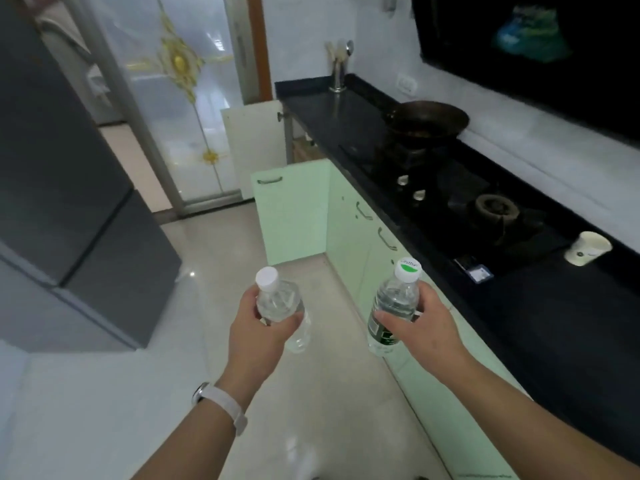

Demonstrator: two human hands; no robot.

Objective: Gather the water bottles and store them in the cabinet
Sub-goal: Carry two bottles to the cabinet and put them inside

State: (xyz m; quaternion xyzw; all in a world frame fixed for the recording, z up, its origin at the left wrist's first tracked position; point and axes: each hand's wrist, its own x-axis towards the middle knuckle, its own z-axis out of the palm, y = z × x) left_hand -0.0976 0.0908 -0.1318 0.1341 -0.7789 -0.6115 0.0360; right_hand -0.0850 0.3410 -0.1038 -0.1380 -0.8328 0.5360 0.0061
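My left hand [258, 332] grips a clear water bottle with a white cap [281, 299], held upright over the floor. My right hand [420, 327] grips a second water bottle [394, 299], which has a green-and-white cap and a dark label. Both bottles are in front of me, beside the row of light green cabinets [349, 233] under the black counter. One green cabinet door [291, 209] stands open into the aisle ahead, and a white door [256, 147] is open beyond it.
A black counter [571, 323] runs along the right with a gas stove [485, 209], a wok [427, 121] and a paper cup [587, 249]. A grey refrigerator [69, 188] stands on the left. A glass sliding door [173, 98] is at the far end.
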